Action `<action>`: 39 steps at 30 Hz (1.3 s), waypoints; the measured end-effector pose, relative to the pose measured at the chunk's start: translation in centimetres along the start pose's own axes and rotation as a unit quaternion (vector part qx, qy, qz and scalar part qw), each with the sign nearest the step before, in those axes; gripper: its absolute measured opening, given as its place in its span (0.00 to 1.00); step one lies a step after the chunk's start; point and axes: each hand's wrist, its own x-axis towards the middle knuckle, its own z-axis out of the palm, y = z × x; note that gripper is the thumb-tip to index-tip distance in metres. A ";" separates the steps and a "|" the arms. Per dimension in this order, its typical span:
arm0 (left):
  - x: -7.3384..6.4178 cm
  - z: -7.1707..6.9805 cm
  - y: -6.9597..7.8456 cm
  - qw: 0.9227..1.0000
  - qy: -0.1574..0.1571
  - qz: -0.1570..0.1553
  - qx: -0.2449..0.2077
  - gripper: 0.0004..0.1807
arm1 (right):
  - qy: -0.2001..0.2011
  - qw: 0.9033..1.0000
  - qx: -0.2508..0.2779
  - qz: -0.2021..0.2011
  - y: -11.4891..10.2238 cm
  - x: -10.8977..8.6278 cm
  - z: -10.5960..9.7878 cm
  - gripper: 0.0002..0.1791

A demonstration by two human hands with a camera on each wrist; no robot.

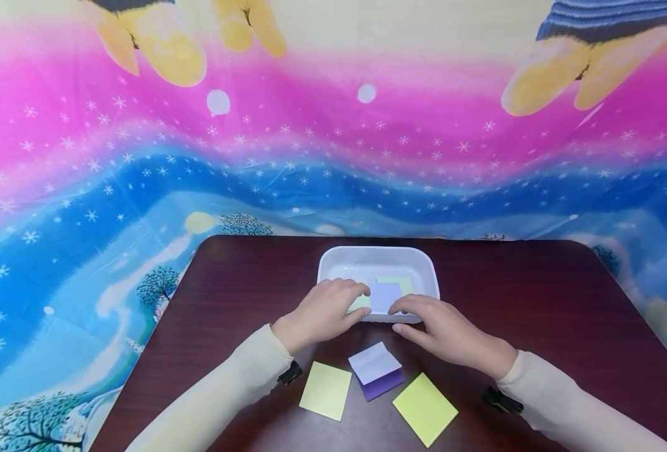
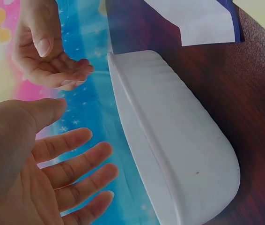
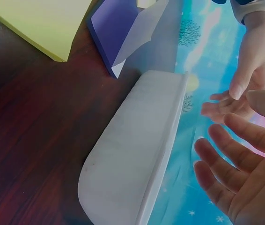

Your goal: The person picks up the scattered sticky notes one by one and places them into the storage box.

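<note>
Both hands hover at the near rim of a white plastic tub, palms facing each other and fingers loosely bent. My left hand is over the tub's left side, holding nothing; my right hand is over its right side, likewise holding nothing. Inside the tub lie a lavender paper square and pale green paper, partly hidden behind the fingers. On the table before the tub sits a purple sticky-note pad whose pale top sheet is lifted. In the left wrist view, the left fingers are spread beside the tub wall.
A pale yellow sticky-note pad lies to the left of the purple one, and a brighter yellow-green pad to the right. The dark wooden table ends just behind the tub, where a printed cloth hangs.
</note>
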 end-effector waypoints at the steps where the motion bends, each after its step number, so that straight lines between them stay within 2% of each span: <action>1: -0.1 0.0 0.1 1.000 0.000 0.002 -0.001 0.19 | 0.000 1.000 0.001 0.000 0.0 -0.1 0.0 0.13; 15: -0.6 0.6 0.5 0.999 -0.011 0.024 -0.022 0.18 | 0.014 1.000 -0.002 -0.006 0.2 -1.2 0.5 0.13; 28: -1.1 1.2 1.4 0.999 -0.027 0.035 -0.025 0.19 | 0.004 1.000 -0.009 0.010 0.6 -2.4 1.3 0.12; 39: -1.4 2.1 1.8 0.998 -0.025 0.046 -0.027 0.18 | 0.027 0.999 -0.023 0.014 1.3 -3.4 1.8 0.11</action>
